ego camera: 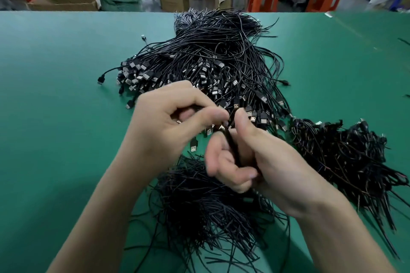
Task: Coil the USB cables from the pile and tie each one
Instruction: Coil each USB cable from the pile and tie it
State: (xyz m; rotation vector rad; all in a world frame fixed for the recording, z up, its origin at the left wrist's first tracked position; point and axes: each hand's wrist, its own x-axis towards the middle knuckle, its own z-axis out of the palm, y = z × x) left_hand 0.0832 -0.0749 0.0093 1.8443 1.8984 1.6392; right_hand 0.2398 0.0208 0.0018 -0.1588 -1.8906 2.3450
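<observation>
A coiled cable (232,147) is held upright in the right hand (273,162), whose fingers (224,168) are curled round it, above the near part of the counter (55,106). Its top end is pinched between thumb and forefinger of the left hand (168,124) — the other fingers are curled in. Behind the hands the pile (210,57) of loose USB cables is spread. Thin ties (204,210) are heaped under the wrists, and tied coils (346,162) at the right. Beyond the counter an open box (64,2) is seen — its contents cannot be made out.
</observation>
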